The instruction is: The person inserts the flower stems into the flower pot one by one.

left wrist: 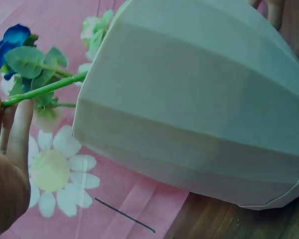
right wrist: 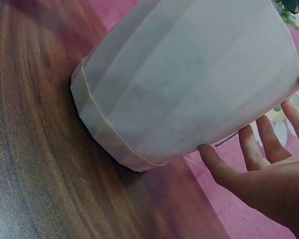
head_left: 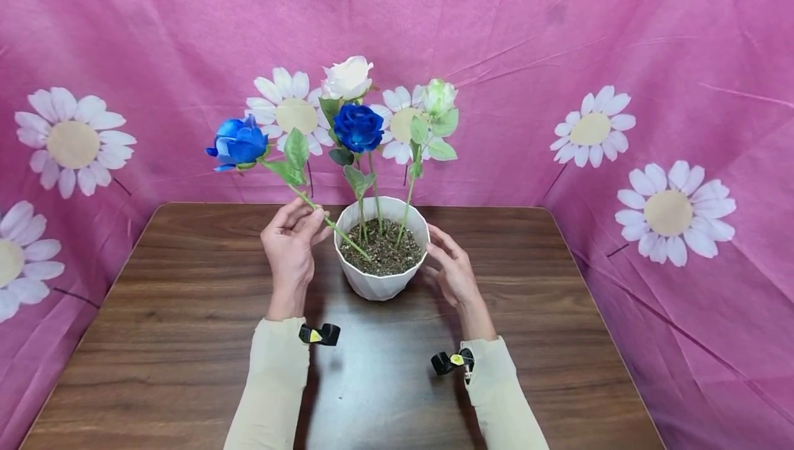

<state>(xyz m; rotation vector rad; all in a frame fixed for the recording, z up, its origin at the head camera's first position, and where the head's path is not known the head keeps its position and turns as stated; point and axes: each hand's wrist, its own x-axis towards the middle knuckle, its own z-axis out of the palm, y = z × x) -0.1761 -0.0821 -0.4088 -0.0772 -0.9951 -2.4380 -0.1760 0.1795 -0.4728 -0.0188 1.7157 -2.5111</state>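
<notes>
My left hand (head_left: 291, 247) pinches the green stem (left wrist: 50, 88) of a blue rose (head_left: 238, 141) between thumb and fingers. The stem slants over the pot's left rim, its lower end at the soil (head_left: 387, 257). The rose's head leans out to the left of the white faceted pot (right wrist: 164, 84). Against the pot's right side rest the spread fingertips of my right hand (head_left: 455, 271), its fingers only slightly bent. Standing in the soil are a white rose (head_left: 347, 79), a second blue rose (head_left: 358, 128) and a pale green flower (head_left: 439, 97).
The pot stands on a brown wooden table (head_left: 205, 353) near its back edge. Behind and to both sides hangs a pink cloth (head_left: 496, 23) printed with large white daisies (head_left: 675, 213). Black camera bands (head_left: 319, 335) sit at both wrists.
</notes>
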